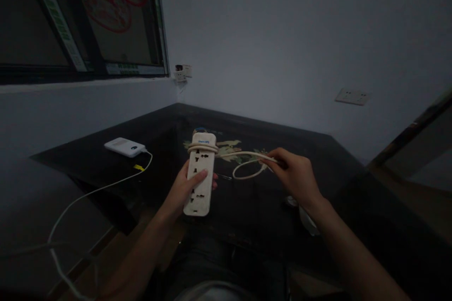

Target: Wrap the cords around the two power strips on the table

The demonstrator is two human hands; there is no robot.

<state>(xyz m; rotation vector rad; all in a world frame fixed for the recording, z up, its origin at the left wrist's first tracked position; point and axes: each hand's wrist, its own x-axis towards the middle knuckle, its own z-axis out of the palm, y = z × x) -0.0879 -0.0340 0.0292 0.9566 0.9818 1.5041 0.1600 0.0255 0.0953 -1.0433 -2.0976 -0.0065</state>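
A white power strip (pixel 200 183) stands tilted in my left hand (pixel 180 182), whose thumb lies across its socket face. Turns of its pale cord (pixel 203 148) wrap round the upper end, just below the blue brand lettering. From there the cord runs right to my right hand (pixel 294 169), where the fingers pinch it. A slack loop of cord (pixel 243 178) hangs below that stretch, near the right fingertips. The cord's plug end is not plain to see.
On the black table (pixel 169 127), a white power bank (pixel 125 147) lies at left, a cable (pixel 88 193) trailing from it off the edge. A yellow scrap (pixel 139 168) is beside it. A whitish object (pixel 309 221) sits partly behind my right wrist. Wall sockets (pixel 352 97) are behind.
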